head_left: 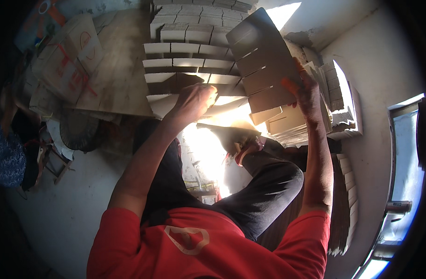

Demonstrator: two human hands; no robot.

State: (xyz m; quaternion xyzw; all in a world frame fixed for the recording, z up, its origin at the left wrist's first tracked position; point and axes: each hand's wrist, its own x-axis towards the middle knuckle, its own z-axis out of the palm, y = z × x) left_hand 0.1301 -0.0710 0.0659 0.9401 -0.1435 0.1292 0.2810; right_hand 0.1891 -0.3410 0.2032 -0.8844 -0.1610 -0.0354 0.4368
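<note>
My right hand (307, 89) grips a flat brown cardboard divider sheet (257, 58) by its right edge, with the thumb across its face. The sheet is tilted up, and short slots run in from its left side. Ahead of my left hand (200, 98), slotted cardboard strips (185, 48) stand in several parallel rows with cross lines between them. That hand is closed, its fingers curled at the nearest row (162, 103). Whether anything is pinched in it is hidden. Bright sunlight washes out the area just right of it.
More cardboard pieces (336, 95) are stacked at the right by the wall, with another stack (348, 195) nearer me. At the left are a brown board (122, 60), cartons with red print (66, 69) and a dark tyre (80, 132). A window (403, 158) is at far right.
</note>
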